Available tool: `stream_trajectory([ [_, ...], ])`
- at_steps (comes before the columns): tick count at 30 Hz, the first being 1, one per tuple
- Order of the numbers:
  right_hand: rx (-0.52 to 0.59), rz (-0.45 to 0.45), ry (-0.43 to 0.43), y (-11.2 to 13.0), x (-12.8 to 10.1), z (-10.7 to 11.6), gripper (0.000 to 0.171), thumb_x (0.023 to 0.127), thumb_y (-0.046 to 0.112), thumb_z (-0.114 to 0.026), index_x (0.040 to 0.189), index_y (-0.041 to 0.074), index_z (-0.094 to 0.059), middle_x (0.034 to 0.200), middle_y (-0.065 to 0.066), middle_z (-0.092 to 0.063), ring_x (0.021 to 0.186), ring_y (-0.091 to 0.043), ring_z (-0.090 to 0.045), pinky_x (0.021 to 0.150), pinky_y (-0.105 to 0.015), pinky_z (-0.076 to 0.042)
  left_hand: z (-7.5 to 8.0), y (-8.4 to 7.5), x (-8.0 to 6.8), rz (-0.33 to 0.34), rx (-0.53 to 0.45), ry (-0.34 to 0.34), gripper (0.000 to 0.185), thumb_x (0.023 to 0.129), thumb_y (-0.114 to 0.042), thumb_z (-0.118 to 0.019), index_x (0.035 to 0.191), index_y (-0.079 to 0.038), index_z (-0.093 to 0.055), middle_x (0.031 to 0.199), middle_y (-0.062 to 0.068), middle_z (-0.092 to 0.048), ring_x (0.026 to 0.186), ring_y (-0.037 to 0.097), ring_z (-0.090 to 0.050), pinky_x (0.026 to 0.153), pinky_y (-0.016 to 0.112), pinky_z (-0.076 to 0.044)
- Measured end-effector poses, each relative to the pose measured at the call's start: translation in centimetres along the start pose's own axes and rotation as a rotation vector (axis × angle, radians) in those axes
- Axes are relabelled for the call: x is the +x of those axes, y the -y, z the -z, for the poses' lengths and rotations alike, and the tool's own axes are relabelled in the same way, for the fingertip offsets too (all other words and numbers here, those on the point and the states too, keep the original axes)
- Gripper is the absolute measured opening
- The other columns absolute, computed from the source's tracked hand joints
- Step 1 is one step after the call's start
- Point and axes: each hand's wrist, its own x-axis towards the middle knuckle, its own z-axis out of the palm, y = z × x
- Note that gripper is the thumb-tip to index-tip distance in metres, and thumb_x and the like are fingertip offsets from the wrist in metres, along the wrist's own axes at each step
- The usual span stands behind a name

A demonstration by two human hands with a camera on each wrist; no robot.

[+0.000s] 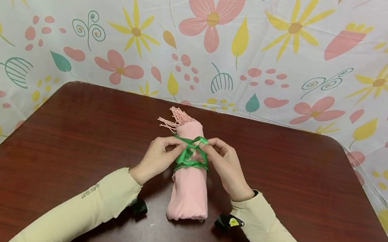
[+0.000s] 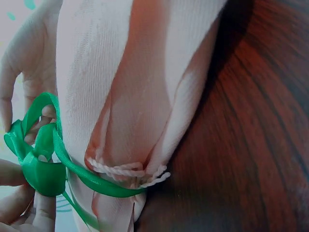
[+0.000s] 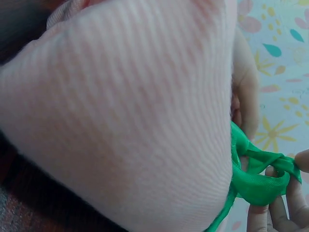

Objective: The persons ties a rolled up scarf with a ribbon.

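A rolled pink scarf (image 1: 188, 193) with a knitted texture lies lengthwise on the table, its fringe (image 1: 174, 118) at the far end. Green satin ribbon (image 1: 194, 164) runs around its middle, with loops raised on top. From the left, my left hand (image 1: 160, 155) pinches the ribbon between thumb and fingers. Opposite it, my right hand (image 1: 226, 167) pinches another part of the ribbon. In the left wrist view a ribbon loop (image 2: 43, 174) curls over the fingertips. The right wrist view has twisted ribbon (image 3: 263, 186) at the fingers, while the scarf (image 3: 125, 106) hides much of the left hand.
The dark red-brown wooden table (image 1: 69, 134) has rounded far corners. Behind it hangs a white cloth (image 1: 200, 73) printed with flowers and leaves. Black wrist devices (image 1: 137, 207) sit under both sleeves, close to the scarf's near end.
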Motion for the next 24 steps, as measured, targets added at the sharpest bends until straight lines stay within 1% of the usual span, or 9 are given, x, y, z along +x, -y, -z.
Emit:
stream_trajectory([
  [2, -0.014, -0.002, -0.013, -0.05, 0.01, 0.02, 0.021, 0.091, 0.024, -0.064, 0.095, 0.004, -0.062, 0.089, -0.003, -0.064, 0.081, -0.017, -0.062, 0.082, -0.034, -0.050, 0.04, 0.01, -0.04, -0.013, 0.000, -0.010, 0.014, 0.089, -0.007, -0.065, 0.098, -0.003, -0.074, 0.091, 0.011, -0.073, 0.074, 0.011, -0.065, 0.065, 0.020, -0.049],
  [4, -0.016, 0.003, -0.016, -0.07, -0.02, 0.08, 0.020, 0.091, 0.024, -0.064, 0.094, 0.004, -0.061, 0.089, -0.002, -0.064, 0.080, -0.018, -0.061, 0.081, -0.035, -0.049, 0.08, 0.03, -0.07, -0.017, -0.003, -0.019, 0.012, 0.086, -0.005, -0.067, 0.095, -0.003, -0.075, 0.087, 0.011, -0.072, 0.068, 0.009, -0.063, 0.062, 0.019, -0.048],
  [7, -0.014, 0.013, -0.017, -0.16, -0.09, 0.17, 0.017, 0.091, 0.022, -0.064, 0.091, 0.005, -0.061, 0.089, 0.000, -0.065, 0.081, -0.018, -0.060, 0.082, -0.036, -0.049, 0.19, 0.19, -0.11, -0.012, 0.001, -0.044, 0.010, 0.084, -0.006, -0.070, 0.092, -0.004, -0.075, 0.085, 0.009, -0.072, 0.065, 0.006, -0.060, 0.060, 0.019, -0.047],
  [9, -0.013, 0.018, -0.018, -0.23, -0.10, 0.24, 0.016, 0.090, 0.021, -0.064, 0.089, 0.006, -0.060, 0.089, 0.000, -0.064, 0.082, -0.018, -0.060, 0.082, -0.036, -0.049, 0.27, 0.34, -0.11, -0.006, -0.014, -0.063, 0.009, 0.084, -0.008, -0.072, 0.092, -0.005, -0.075, 0.085, 0.009, -0.073, 0.066, 0.006, -0.062, 0.061, 0.021, -0.049],
  [12, -0.010, 0.019, -0.021, -0.38, -0.12, 0.40, 0.014, 0.090, 0.020, -0.064, 0.088, 0.007, -0.060, 0.088, 0.001, -0.063, 0.083, -0.017, -0.059, 0.081, -0.036, -0.050, 0.39, 0.58, -0.09, 0.007, -0.066, -0.089, 0.010, 0.082, -0.009, -0.074, 0.091, -0.005, -0.075, 0.081, 0.011, -0.073, 0.062, 0.012, -0.065, 0.061, 0.029, -0.054],
  [14, 0.002, 0.024, -0.015, -0.43, -0.15, 0.52, 0.013, 0.090, 0.018, -0.063, 0.087, 0.006, -0.059, 0.088, 0.001, -0.064, 0.080, -0.018, -0.061, 0.082, -0.036, -0.051, 0.48, 0.66, -0.07, 0.022, -0.105, -0.100, 0.010, 0.081, -0.010, -0.075, 0.090, -0.005, -0.074, 0.077, 0.012, -0.072, 0.060, 0.019, -0.067, 0.061, 0.036, -0.056],
  [16, 0.014, 0.027, -0.011, -0.51, -0.20, 0.65, 0.012, 0.090, 0.016, -0.062, 0.087, 0.005, -0.059, 0.090, 0.000, -0.066, 0.077, -0.019, -0.063, 0.082, -0.036, -0.051, 0.57, 0.77, -0.06, 0.029, -0.115, -0.113, 0.009, 0.081, -0.011, -0.077, 0.087, -0.006, -0.073, 0.073, 0.011, -0.071, 0.059, 0.024, -0.067, 0.061, 0.038, -0.056],
  [20, 0.034, 0.034, -0.007, -0.61, -0.23, 0.86, 0.011, 0.090, 0.013, -0.062, 0.085, 0.004, -0.057, 0.093, -0.001, -0.070, 0.074, -0.020, -0.066, 0.082, -0.037, -0.052, 0.79, 0.90, -0.15, 0.039, -0.076, -0.134, 0.012, 0.081, -0.020, -0.077, 0.082, -0.011, -0.069, 0.073, 0.003, -0.066, 0.062, 0.024, -0.064, 0.060, 0.028, -0.052],
  [24, 0.039, 0.029, -0.019, -0.72, -0.16, 0.97, 0.010, 0.089, 0.012, -0.062, 0.084, 0.006, -0.056, 0.085, 0.000, -0.066, 0.074, -0.016, -0.064, 0.079, -0.032, -0.051, 0.97, 0.95, -0.26, 0.048, -0.074, -0.132, 0.017, 0.083, -0.024, -0.075, 0.079, -0.012, -0.064, 0.075, 0.001, -0.060, 0.062, 0.032, -0.060, 0.060, 0.024, -0.047],
])
